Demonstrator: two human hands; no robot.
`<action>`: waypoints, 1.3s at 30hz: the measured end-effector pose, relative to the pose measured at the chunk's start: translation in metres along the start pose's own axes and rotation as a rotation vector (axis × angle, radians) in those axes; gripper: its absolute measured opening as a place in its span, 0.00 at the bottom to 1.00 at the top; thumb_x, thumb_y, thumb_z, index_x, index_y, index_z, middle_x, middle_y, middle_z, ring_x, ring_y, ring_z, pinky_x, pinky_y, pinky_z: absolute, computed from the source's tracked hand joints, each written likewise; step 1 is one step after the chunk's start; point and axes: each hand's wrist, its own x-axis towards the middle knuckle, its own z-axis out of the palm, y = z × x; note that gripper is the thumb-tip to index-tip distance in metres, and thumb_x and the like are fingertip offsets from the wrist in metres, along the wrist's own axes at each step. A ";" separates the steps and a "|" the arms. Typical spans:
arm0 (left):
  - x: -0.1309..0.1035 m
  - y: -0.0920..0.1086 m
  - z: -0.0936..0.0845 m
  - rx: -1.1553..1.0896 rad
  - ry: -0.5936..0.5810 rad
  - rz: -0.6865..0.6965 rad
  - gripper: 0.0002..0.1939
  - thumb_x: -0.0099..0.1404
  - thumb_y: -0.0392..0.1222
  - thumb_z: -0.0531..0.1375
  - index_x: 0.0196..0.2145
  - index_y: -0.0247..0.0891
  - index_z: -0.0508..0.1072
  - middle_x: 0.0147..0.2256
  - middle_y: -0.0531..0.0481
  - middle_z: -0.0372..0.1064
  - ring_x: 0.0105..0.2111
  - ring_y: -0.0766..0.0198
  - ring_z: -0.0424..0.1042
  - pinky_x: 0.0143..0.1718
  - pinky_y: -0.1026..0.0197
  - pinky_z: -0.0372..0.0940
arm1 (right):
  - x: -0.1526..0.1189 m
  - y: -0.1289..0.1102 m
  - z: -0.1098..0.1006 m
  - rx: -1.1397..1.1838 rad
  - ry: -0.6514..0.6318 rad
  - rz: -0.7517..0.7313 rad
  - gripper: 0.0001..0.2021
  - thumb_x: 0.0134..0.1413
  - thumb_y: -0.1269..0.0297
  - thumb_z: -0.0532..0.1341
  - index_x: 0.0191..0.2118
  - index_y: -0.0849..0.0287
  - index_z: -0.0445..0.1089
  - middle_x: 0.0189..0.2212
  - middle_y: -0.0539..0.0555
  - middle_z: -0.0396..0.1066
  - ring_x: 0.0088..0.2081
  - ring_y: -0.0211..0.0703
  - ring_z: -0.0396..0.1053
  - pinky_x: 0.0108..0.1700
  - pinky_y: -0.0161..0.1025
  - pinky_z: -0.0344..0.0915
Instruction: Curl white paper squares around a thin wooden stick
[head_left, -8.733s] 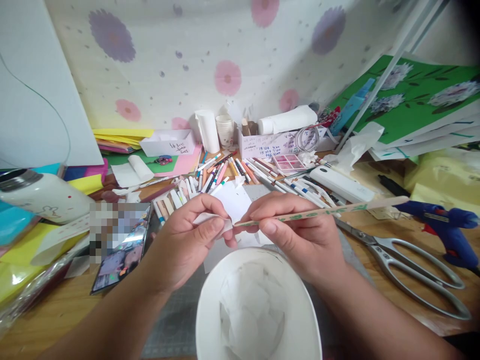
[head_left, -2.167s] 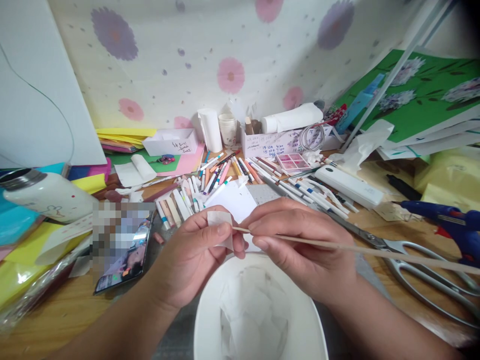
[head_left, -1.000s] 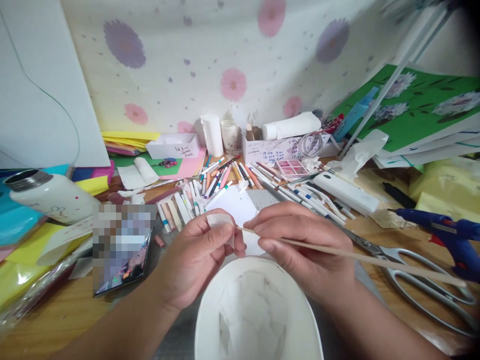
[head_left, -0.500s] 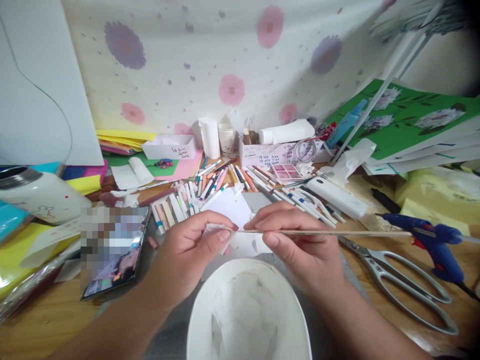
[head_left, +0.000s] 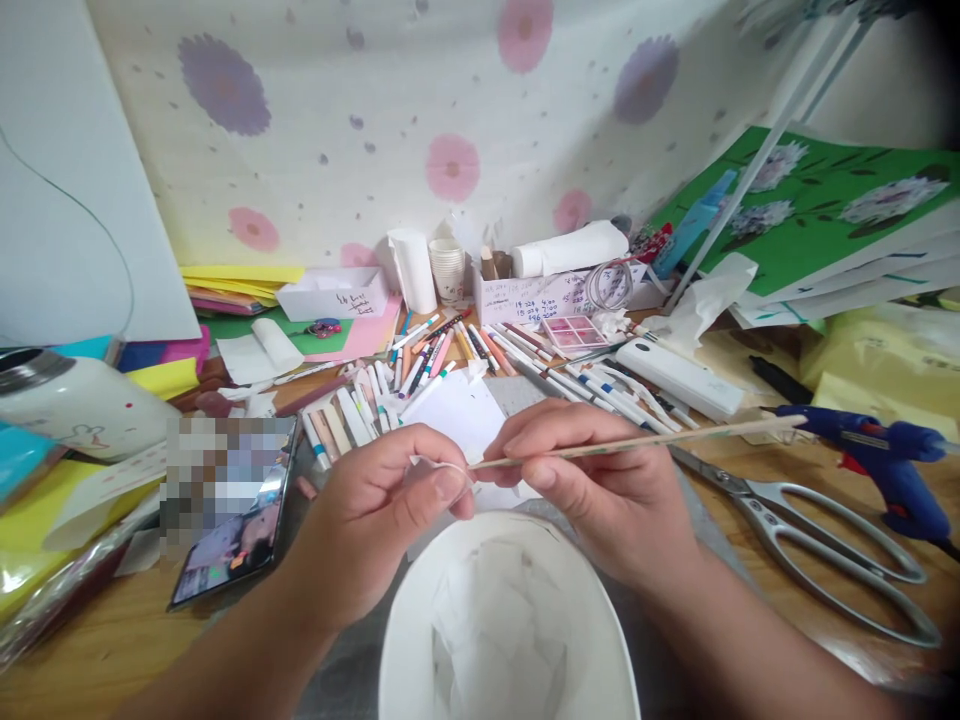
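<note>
My left hand pinches a small piece of thin white paper between thumb and fingers. A long thin wooden stick lies in my right hand, held between thumb and fingers. Its left tip meets the paper at my left fingertips, and its other end slants up to the right. Below both hands stands a white bin with crumpled white paper inside. The far side of the paper is hidden by my left fingers.
Silver scissors and a blue glue gun lie on the right. A phone leans at left, beside a white flask. Many markers spread behind my hands.
The stick's right end has tilted upward. The paper at my left fingertips shows less of its surface. The whole view has shifted slightly.
</note>
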 end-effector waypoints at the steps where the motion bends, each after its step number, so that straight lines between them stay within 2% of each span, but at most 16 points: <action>1: 0.000 0.001 0.000 -0.005 -0.003 0.003 0.14 0.68 0.52 0.66 0.29 0.41 0.80 0.26 0.50 0.76 0.28 0.62 0.72 0.31 0.63 0.64 | 0.000 0.000 0.000 0.019 0.001 0.005 0.04 0.62 0.69 0.69 0.42 0.55 0.81 0.33 0.53 0.82 0.35 0.41 0.79 0.37 0.38 0.78; 13: 0.004 0.006 0.003 0.003 0.013 -0.034 0.16 0.64 0.51 0.70 0.23 0.39 0.78 0.20 0.51 0.73 0.21 0.64 0.67 0.24 0.64 0.60 | 0.001 0.000 -0.006 0.012 -0.019 0.002 0.03 0.61 0.67 0.70 0.40 0.56 0.82 0.33 0.54 0.82 0.36 0.43 0.80 0.39 0.39 0.78; 17: 0.005 0.008 0.005 0.024 0.006 -0.021 0.15 0.63 0.48 0.70 0.22 0.40 0.78 0.19 0.52 0.71 0.20 0.66 0.66 0.22 0.66 0.60 | 0.002 -0.002 -0.009 0.000 -0.044 0.012 0.03 0.61 0.67 0.70 0.40 0.56 0.82 0.33 0.54 0.82 0.36 0.42 0.79 0.39 0.39 0.78; 23: 0.004 0.008 0.002 0.077 -0.041 0.039 0.11 0.66 0.44 0.67 0.26 0.42 0.80 0.21 0.52 0.73 0.22 0.65 0.70 0.26 0.66 0.64 | 0.003 -0.007 -0.011 -0.004 -0.097 0.026 0.03 0.62 0.67 0.69 0.40 0.57 0.82 0.33 0.55 0.83 0.36 0.42 0.79 0.40 0.39 0.77; 29: 0.005 0.008 0.000 0.085 -0.063 0.026 0.14 0.66 0.49 0.68 0.25 0.42 0.81 0.23 0.51 0.74 0.24 0.64 0.71 0.28 0.65 0.64 | 0.006 -0.011 -0.010 0.009 -0.140 0.007 0.03 0.62 0.71 0.68 0.39 0.58 0.82 0.33 0.54 0.82 0.36 0.40 0.80 0.41 0.36 0.78; 34: 0.005 0.005 0.001 0.069 -0.071 0.021 0.14 0.66 0.50 0.68 0.26 0.42 0.80 0.22 0.51 0.74 0.24 0.64 0.71 0.28 0.65 0.65 | 0.007 -0.014 -0.011 -0.006 -0.152 0.016 0.03 0.62 0.69 0.68 0.38 0.58 0.81 0.32 0.54 0.82 0.36 0.41 0.80 0.40 0.35 0.78; 39: 0.006 0.007 0.001 0.092 -0.080 0.045 0.11 0.66 0.41 0.67 0.25 0.41 0.79 0.22 0.52 0.74 0.24 0.65 0.71 0.27 0.66 0.65 | 0.005 -0.013 -0.012 0.004 -0.150 0.036 0.03 0.62 0.67 0.69 0.38 0.57 0.82 0.32 0.53 0.82 0.37 0.42 0.80 0.40 0.37 0.78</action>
